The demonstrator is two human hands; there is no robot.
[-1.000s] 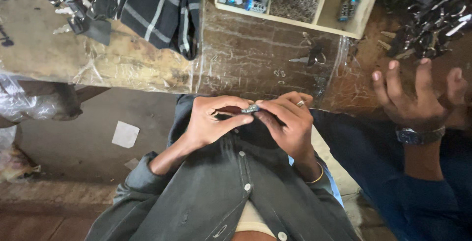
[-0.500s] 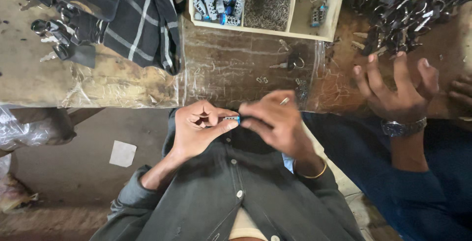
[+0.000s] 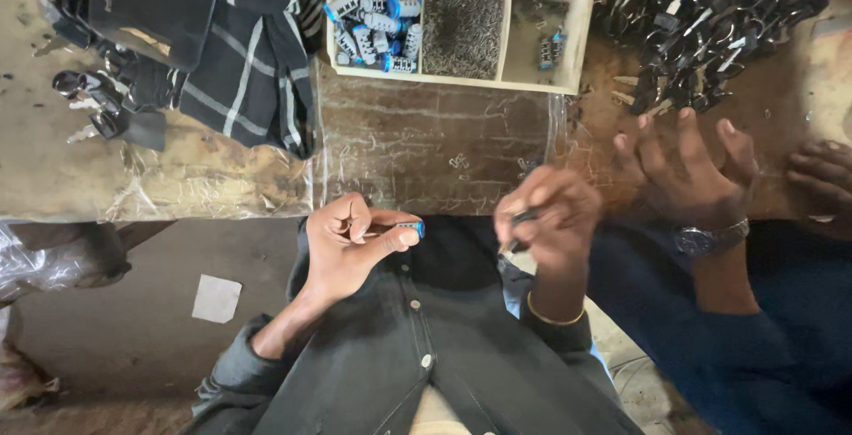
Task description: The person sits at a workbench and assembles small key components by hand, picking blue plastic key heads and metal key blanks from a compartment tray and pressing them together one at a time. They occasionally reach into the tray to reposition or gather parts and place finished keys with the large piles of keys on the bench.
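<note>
My left hand [image 3: 351, 244] pinches a small silver and blue cylinder part [image 3: 410, 225] between thumb and fingers, just below the workbench edge. My right hand [image 3: 546, 217] is closed around a thin dark tool [image 3: 519, 219] and sits apart from the left, to its right; it is blurred. Both hands hover over my dark denim jacket [image 3: 417, 346].
A wooden compartment tray [image 3: 581, 40] on the bench [image 3: 426, 146] holds blue and silver cylinders [image 3: 377, 13] and small metal bits. A striped cloth [image 3: 240, 62] lies left. A heap of dark metal parts [image 3: 710, 18] sits right, by another person's hand [image 3: 688, 173] with a wristwatch.
My hands were joined together on the small part; now they have separated, the right hand pulling away to the right with the tool. The view has tilted toward the bench.
</note>
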